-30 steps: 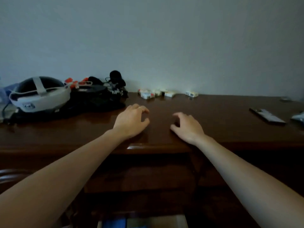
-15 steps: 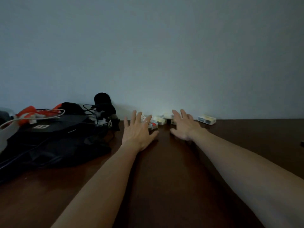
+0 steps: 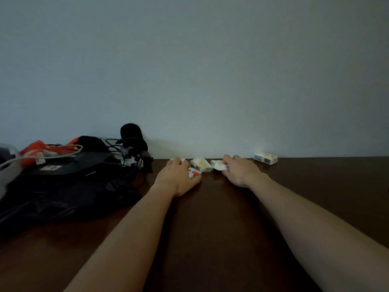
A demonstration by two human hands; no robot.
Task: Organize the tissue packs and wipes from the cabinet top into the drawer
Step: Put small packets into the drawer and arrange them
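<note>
The grip of the left hand (image 3: 177, 178), at the centre of the frame, is closed over a small white tissue pack with red and blue print (image 3: 194, 173), fingers curled across its top and the pack showing at the thumb side. The right hand (image 3: 240, 172), just right of centre, pinches a small plain white tissue pack (image 3: 217, 165) by its near edge, fingers bent round it. Between the two hands lies a pale cream tissue pack (image 3: 201, 163), touching neither hand that can be made out, close to the wall. Further right, apart from the hands, a white rectangular tissue pack with yellow and grey print (image 3: 265, 158) lies flat at the wall. All four packs rest on the dark brown polished wooden worktop (image 3: 210, 218), along its far edge. In the left of the frame a black fabric bag (image 3: 63, 190) sprawls on the worktop, with tangled black cables (image 3: 124, 150), a white cord (image 3: 52, 155) and an orange-red item (image 3: 34, 148) heaped on it. A plain grey-blue wall (image 3: 189, 70) fills the upper frame.
</note>
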